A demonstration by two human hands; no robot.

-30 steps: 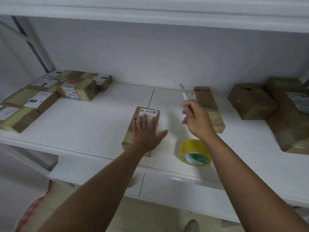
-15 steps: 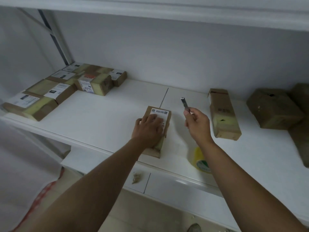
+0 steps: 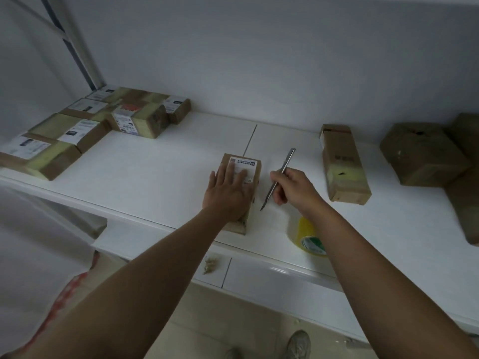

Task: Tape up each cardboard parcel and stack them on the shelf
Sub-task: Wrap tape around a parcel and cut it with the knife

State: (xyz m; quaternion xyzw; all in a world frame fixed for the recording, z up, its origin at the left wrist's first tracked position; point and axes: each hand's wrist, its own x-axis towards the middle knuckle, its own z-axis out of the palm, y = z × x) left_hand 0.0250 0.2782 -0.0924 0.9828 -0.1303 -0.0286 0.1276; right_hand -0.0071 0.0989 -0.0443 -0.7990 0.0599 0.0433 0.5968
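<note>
A small cardboard parcel (image 3: 252, 164) with a white label lies in the middle of the white shelf (image 3: 155, 172). My left hand (image 3: 228, 193) presses flat on its top, fingers straight. My right hand (image 3: 293, 187) grips a slim metal craft knife (image 3: 281, 172) just right of the parcel, blade tip pointing down toward the shelf. A yellow tape roll (image 3: 308, 238) sits near the front edge, partly hidden by my right forearm.
Several taped parcels (image 3: 85, 128) lie in rows at the far left. A long narrow box (image 3: 342, 161) lies right of the knife. Larger brown boxes (image 3: 422, 154) crowd the right end. A lower ledge (image 3: 272, 275) with a tape scrap juts out below.
My right hand has lowered and turned the knife so its blade points down beside the parcel. My left hand stays on the parcel. The view has shifted left and closer.
</note>
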